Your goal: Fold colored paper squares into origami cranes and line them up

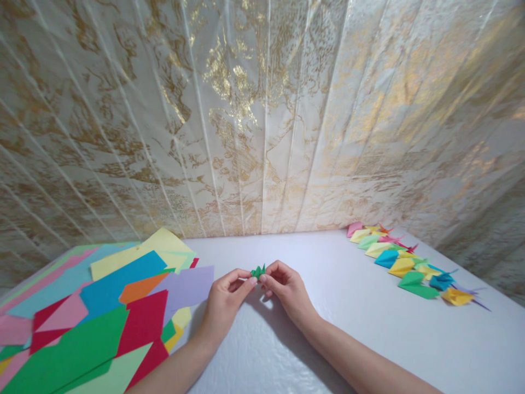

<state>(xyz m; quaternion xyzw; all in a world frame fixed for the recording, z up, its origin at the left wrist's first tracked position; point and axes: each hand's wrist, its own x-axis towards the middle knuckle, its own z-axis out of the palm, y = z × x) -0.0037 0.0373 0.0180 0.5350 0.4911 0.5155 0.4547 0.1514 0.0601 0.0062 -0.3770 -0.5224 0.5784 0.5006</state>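
A small folded green paper piece (pixel 258 272), with several little points standing up, is held just above the white table between my two hands. On its left side, my left hand (pixel 230 290) pinches it between thumb and fingers. My right hand (pixel 287 284) grips the other side in the same way, thumb toward me. The fingertips cover the lower part and both ends of the paper, so its full shape is hidden.
Loose coloured paper sheets (pixel 102 295) overlap across the left of the white table (pixel 262 355). Several folded paper figures (pixel 414 284) stand in rows at the right. Behind the table hangs a pale curtain (pixel 254 137) with a gold pattern.
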